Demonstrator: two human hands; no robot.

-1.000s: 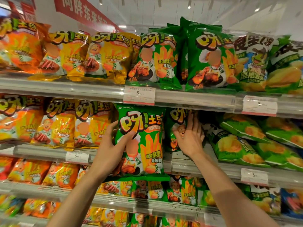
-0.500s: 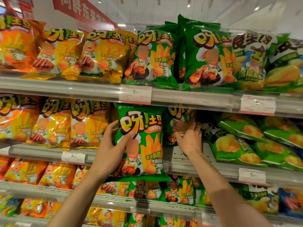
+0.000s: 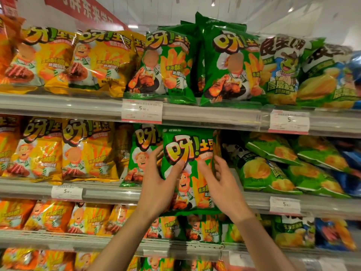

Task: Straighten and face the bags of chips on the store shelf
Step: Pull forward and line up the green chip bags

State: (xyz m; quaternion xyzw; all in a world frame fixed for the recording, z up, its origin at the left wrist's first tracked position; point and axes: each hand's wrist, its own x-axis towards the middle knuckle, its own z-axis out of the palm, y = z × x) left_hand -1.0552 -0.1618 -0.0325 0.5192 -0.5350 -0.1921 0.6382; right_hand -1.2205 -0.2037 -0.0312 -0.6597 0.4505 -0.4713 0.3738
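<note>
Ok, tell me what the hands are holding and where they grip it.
Both hold one green chip bag: the left hand on its left edge, the right hand on its right edge.

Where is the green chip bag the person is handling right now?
In the head view, the green chip bag is centre frame at the second shelf, held between the left hand and right hand, left of the lying green bags.

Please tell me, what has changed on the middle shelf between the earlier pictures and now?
The right hand left the green bag at the back and came onto the right edge of the front green bag. That bag, and the left hand gripping its left edge, shifted right, uncovering another green bag behind. The yellow bags stayed as they were.
</note>
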